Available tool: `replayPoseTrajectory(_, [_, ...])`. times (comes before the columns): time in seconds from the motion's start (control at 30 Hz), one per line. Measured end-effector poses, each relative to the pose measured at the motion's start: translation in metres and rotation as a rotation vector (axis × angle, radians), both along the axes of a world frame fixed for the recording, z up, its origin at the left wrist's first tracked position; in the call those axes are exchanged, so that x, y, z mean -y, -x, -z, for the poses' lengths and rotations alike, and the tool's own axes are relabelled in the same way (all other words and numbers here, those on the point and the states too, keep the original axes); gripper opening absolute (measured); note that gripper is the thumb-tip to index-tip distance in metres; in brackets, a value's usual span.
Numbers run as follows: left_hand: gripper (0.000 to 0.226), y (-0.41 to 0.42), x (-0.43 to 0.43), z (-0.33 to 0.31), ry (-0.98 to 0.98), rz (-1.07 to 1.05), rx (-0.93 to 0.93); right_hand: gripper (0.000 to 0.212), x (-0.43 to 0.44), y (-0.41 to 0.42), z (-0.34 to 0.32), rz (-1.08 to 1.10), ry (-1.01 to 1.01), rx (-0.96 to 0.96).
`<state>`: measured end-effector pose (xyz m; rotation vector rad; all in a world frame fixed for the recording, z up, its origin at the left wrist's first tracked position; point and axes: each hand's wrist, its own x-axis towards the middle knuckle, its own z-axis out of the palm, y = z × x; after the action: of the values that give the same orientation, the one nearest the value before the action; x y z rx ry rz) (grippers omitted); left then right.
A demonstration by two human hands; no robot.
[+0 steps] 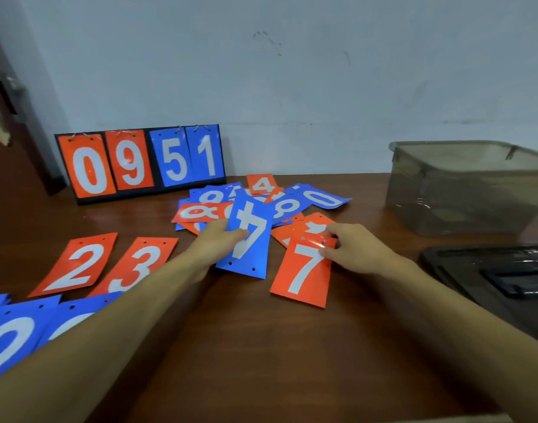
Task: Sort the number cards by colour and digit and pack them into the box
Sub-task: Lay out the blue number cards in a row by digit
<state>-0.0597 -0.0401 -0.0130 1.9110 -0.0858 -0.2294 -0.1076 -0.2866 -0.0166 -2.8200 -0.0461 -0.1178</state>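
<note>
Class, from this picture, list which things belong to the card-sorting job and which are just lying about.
Job: blue 4 card held by left hand; orange 7 card pinched by right hand; mixed pile; orange 2 card; orange 3 card; blue stack; clear box.
Lying about: scoreboard stand; black case.

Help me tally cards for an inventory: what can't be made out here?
Head view only:
- Blue number cards at lower left: cut off by the frame edge and covered by the left forearm; digits incomplete.
- Heap of red and blue number cards: overlapping hides lower digits.
- Smoky translucent plastic box: cut by right edge; contents unclear.
</note>
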Motion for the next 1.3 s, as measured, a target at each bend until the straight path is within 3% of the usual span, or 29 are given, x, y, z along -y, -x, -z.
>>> replayPoseTrajectory(0.3, [0.013, -0.026, 0.017, -0.003, -0.069, -0.043, 0.022, 0.046, 0.003, -0.036, 0.002, -0.028, -0.017, -0.023])
replayPoseTrajectory(0.43, [0.007, -0.026, 0.013, -0.006, 0.018, -0.053, 0.005, 0.024, 0.006, -0.037, 0.000, -0.001, -0.091, 0.065])
replayPoseTrajectory(0.53, [0.004, -0.019, 0.005, -0.009, 0.130, -0.067, -0.050, 0.012, 0.011, -0.034, -0.006, -0.024, -0.045, -0.001])
replayPoseTrajectory(0.67, [0.004, -0.008, -0.005, -0.012, 0.178, -0.056, -0.121, 0.029, 0.002, -0.032, -0.006, -0.045, 0.239, -0.068])
replayPoseTrajectory(0.8, [0.006, 0.005, -0.017, -0.014, 0.158, 0.002, -0.116, 0.043, -0.010, -0.027, -0.002, -0.027, 0.260, 0.010])
replayPoseTrajectory(0.87, [0.005, 0.010, -0.025, -0.014, 0.156, 0.016, -0.100, 0.051, -0.022, -0.024, -0.007, -0.016, 0.137, 0.100])
replayPoseTrajectory(0.93, [0.011, 0.015, -0.032, -0.014, 0.177, -0.004, -0.059, 0.046, -0.043, -0.018, -0.017, -0.036, -0.140, 0.151])
replayPoseTrajectory(1.03, [0.019, 0.025, -0.040, -0.013, 0.353, -0.084, 0.028, 0.038, -0.087, -0.005, -0.029, -0.104, -0.507, -0.011])
replayPoseTrajectory(1.2, [0.024, 0.045, -0.058, -0.015, 0.483, -0.114, 0.037, 0.028, -0.133, -0.005, -0.022, -0.089, -0.773, 0.005])
replayPoseTrajectory(1.3, [0.019, 0.056, -0.075, -0.021, 0.469, -0.103, 0.050, 0.038, -0.141, -0.005, -0.021, -0.095, -0.958, -0.115])
